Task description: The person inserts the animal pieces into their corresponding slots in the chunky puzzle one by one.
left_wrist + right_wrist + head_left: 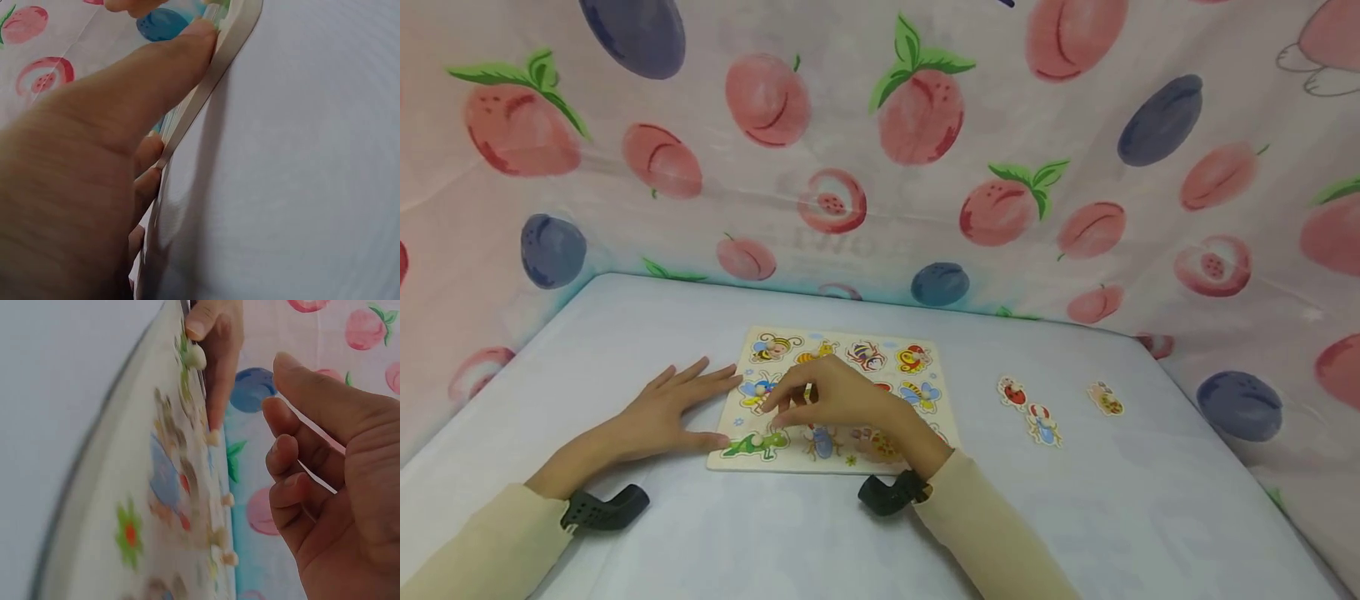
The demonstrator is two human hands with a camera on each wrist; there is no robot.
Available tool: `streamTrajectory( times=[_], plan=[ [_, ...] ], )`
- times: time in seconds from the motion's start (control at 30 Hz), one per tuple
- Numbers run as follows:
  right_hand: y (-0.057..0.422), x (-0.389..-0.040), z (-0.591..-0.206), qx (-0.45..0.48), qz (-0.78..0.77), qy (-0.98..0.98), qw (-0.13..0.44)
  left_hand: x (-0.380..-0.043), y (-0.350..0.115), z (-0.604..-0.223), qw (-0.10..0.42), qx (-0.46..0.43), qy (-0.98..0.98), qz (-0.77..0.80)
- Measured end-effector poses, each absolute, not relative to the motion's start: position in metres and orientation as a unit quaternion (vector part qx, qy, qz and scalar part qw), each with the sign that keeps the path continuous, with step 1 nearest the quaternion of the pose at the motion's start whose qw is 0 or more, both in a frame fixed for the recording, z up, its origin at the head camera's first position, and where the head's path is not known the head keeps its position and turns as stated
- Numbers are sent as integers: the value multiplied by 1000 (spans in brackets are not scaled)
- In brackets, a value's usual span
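Note:
A wooden peg puzzle board [730, 463] with colourful insect pieces lies on the table. My left hand [658, 408] is at its left side with fingers spread. In the left wrist view its thumb [181, 56] touches the board's edge. Over the board hangs my right hand [835, 396], fingers loosely bent; the right wrist view shows nothing between thumb and fingers [294, 494]. Near the left thumb, a green insect piece [756, 444] with a round knob sits in the board. Beside it is a blue beetle picture [823, 442]. The right hand hides part of the middle row.
Right of the board lie a loose ladybug piece [1012, 392], a blue beetle piece [1044, 426] and a yellowish piece [1107, 399]. A fruit-print cloth [895, 242] stands behind the white table [737, 542]. Black wrist devices [606, 508] are on both wrists.

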State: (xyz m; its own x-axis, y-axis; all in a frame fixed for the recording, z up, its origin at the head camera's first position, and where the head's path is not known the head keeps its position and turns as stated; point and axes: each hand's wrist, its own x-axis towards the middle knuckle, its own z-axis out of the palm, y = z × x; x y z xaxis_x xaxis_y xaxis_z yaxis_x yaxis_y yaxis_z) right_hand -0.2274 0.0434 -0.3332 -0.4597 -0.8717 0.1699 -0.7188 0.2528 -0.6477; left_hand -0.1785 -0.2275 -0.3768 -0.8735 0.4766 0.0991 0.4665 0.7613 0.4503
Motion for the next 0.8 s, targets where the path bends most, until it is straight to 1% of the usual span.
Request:
streamTrajectory(
  times=[0.2, 0.43, 0.67, 0.8],
  plan=[
    [69, -230, -322, -493, -325, 798, 119, -177, -227, -376, 9, 241, 940, 240],
    [110, -235, -317, -492, -343, 795, 87, -176, -227, -377, -3, 250, 937, 243],
    [146, -236, -315, -443, -366, 816, 64, -177, -229, -378, -8, 259, 936, 237],
    [159, -227, -305, -425, -369, 825, 54, -178, -230, -380, -11, 260, 936, 235]
  ],
)
